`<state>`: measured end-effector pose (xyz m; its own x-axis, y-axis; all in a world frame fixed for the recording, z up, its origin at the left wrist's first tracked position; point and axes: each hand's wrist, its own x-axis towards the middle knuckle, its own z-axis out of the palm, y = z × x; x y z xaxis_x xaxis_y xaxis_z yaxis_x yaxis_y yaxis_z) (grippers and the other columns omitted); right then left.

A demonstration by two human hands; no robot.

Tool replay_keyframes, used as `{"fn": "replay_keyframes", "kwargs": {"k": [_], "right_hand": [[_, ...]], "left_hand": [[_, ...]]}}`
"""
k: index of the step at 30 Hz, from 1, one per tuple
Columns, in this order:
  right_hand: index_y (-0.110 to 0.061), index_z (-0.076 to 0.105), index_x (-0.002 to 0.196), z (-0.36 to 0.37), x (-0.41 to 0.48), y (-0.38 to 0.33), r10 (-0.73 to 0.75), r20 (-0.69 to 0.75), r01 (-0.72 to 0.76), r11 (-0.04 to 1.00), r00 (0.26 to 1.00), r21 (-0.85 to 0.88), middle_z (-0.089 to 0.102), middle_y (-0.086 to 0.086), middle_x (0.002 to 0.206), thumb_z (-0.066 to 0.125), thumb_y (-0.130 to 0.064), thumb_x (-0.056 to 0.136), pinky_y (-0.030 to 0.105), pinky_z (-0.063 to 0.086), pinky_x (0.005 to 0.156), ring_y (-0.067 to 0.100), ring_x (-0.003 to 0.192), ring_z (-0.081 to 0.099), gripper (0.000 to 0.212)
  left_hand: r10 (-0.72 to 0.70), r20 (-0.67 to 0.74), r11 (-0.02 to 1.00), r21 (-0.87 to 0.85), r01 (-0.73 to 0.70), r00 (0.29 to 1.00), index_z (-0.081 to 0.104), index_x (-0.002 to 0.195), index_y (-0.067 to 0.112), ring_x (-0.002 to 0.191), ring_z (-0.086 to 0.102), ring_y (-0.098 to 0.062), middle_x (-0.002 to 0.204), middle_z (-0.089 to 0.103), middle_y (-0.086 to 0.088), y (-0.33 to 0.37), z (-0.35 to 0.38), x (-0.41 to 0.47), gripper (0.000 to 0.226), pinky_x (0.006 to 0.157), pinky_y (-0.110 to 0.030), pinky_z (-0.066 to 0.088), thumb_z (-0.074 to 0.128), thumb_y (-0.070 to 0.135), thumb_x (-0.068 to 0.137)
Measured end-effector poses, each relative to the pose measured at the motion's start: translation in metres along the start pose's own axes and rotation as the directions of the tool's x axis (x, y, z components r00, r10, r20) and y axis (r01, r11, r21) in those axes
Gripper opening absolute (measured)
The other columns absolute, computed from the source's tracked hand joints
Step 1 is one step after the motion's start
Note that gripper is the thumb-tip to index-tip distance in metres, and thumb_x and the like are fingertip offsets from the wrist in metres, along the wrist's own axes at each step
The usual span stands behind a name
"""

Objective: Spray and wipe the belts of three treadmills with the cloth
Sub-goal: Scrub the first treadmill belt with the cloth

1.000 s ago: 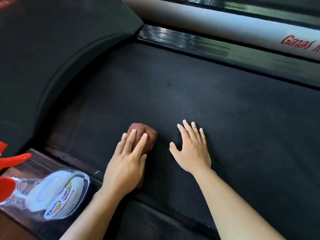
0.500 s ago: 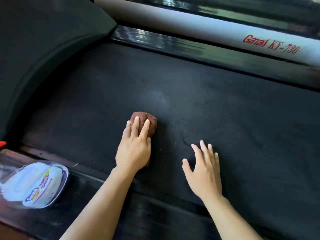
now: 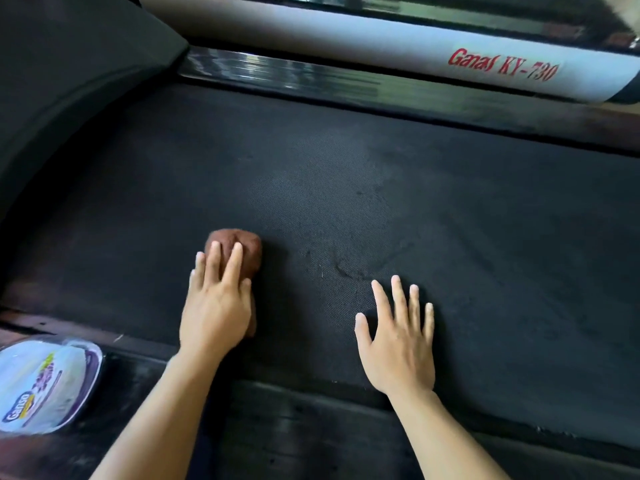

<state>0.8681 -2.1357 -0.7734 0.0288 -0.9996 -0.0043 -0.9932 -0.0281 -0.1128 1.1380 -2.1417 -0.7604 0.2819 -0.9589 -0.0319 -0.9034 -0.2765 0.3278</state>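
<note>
Brown cloth [image 3: 246, 249] on black belt [image 3: 346, 174], left hand [image 3: 215, 315] pressing it flat-fingered — right hand [image 3: 398, 344] spread flat nearby

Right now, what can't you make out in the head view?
All head view:
Spray bottle: cut off by the left edge; nozzle and trigger out of frame, label print blurred.
Cloth: mostly covered by the left hand; fold and full size hidden.
Belt: runs off the right edge and under the black cover at left; wet or dry cannot be told.
White rail: this treadmill's or the next one's, unclear.
</note>
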Motion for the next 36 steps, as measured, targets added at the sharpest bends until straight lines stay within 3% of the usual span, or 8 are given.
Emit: {"fn": "replay_keyframes", "kwargs": {"k": [3, 10, 15, 18, 22, 25, 33, 36], "right_hand": [[-0.023, 0.034, 0.153, 0.001, 0.001, -0.002, 0.006, -0.023, -0.006, 1.0, 1.0, 0.006, 0.024, 0.006, 0.162, 0.029, -0.054, 0.096, 0.056, 0.019, 0.119, 0.033, 0.149, 0.022, 0.066], [-0.023, 0.033, 0.153, 0.002, 0.002, -0.001, 0.015, -0.035, -0.014, 1.0, 0.999, 0.007, 0.025, 0.006, 0.162, 0.026, -0.051, 0.095, 0.055, 0.018, 0.119, 0.032, 0.149, 0.022, 0.065], [-0.024, 0.031, 0.154, 0.004, 0.003, -0.001, 0.023, -0.029, -0.022, 1.0, 0.999, 0.009, 0.023, 0.005, 0.163, 0.028, -0.05, 0.096, 0.054, 0.017, 0.12, 0.031, 0.15, 0.02, 0.064], [-0.023, 0.032, 0.154, 0.003, 0.003, -0.001, 0.023, -0.039, -0.022, 1.0, 0.999, 0.011, 0.025, 0.005, 0.162, 0.028, -0.05, 0.097, 0.055, 0.018, 0.119, 0.032, 0.149, 0.022, 0.063], [-0.023, 0.032, 0.154, 0.004, 0.002, -0.001, 0.028, -0.041, -0.028, 1.0, 0.999, 0.007, 0.024, 0.005, 0.163, 0.029, -0.051, 0.097, 0.055, 0.018, 0.119, 0.031, 0.149, 0.022, 0.063], [-0.023, 0.032, 0.154, 0.003, 0.002, -0.001, 0.03, -0.039, -0.029, 0.999, 0.999, 0.015, 0.024, 0.005, 0.162, 0.027, -0.051, 0.096, 0.055, 0.018, 0.119, 0.031, 0.149, 0.022, 0.064], [-0.025, 0.031, 0.154, 0.004, 0.003, -0.001, 0.039, -0.024, -0.038, 0.999, 0.999, 0.025, 0.024, 0.004, 0.163, 0.027, -0.051, 0.094, 0.054, 0.015, 0.12, 0.03, 0.15, 0.019, 0.065], [-0.024, 0.033, 0.153, 0.004, 0.003, 0.0, 0.034, -0.03, -0.033, 0.999, 0.999, 0.034, 0.025, 0.005, 0.162, 0.029, -0.05, 0.094, 0.054, 0.016, 0.12, 0.031, 0.15, 0.02, 0.064]], "left_hand": [[-0.013, -0.007, 1.0, 0.001, 0.013, 1.0, 0.027, 0.157, 0.022, 0.151, 0.011, -0.041, 0.165, 0.014, -0.015, 0.02, 0.004, 0.026, 0.06, 0.123, -0.047, 0.017, 0.047, 0.028, 0.101], [0.302, 0.047, 0.953, 0.029, -0.303, 0.952, 0.04, 0.15, 0.022, 0.142, 0.033, -0.046, 0.158, 0.033, -0.018, 0.094, 0.031, -0.009, 0.057, 0.114, -0.051, 0.036, 0.048, 0.029, 0.095], [0.41, 0.114, 0.909, 0.03, -0.416, 0.905, 0.042, 0.149, 0.025, 0.143, 0.036, -0.039, 0.157, 0.038, -0.013, 0.067, 0.027, -0.053, 0.056, 0.114, -0.049, 0.037, 0.037, 0.034, 0.094], [0.308, 0.06, 0.95, 0.043, -0.311, 0.949, 0.043, 0.149, 0.024, 0.141, 0.037, -0.045, 0.157, 0.037, -0.015, 0.031, 0.016, -0.037, 0.058, 0.112, -0.053, 0.035, 0.038, 0.033, 0.093], [0.006, -0.004, 0.999, -0.041, -0.006, 1.0, 0.03, 0.156, 0.027, 0.151, 0.015, -0.039, 0.166, 0.016, -0.01, 0.009, 0.001, 0.022, 0.055, 0.121, -0.049, 0.023, 0.041, 0.028, 0.101], [-0.053, 0.011, 0.998, -0.039, 0.054, 0.999, 0.02, 0.158, 0.029, 0.153, 0.004, -0.034, 0.167, 0.005, -0.006, 0.027, -0.002, 0.073, 0.057, 0.122, -0.046, 0.018, 0.039, 0.031, 0.104], [0.38, 0.092, 0.925, -0.01, -0.381, 0.92, 0.033, 0.155, 0.023, 0.149, 0.018, -0.045, 0.163, 0.022, -0.015, 0.112, 0.034, 0.05, 0.059, 0.121, -0.049, 0.021, 0.05, 0.025, 0.099], [0.453, 0.127, 0.89, -0.015, -0.455, 0.882, 0.037, 0.152, 0.025, 0.147, 0.027, -0.042, 0.161, 0.03, -0.013, 0.098, 0.037, 0.008, 0.056, 0.118, -0.048, 0.027, 0.039, 0.032, 0.097]]}}
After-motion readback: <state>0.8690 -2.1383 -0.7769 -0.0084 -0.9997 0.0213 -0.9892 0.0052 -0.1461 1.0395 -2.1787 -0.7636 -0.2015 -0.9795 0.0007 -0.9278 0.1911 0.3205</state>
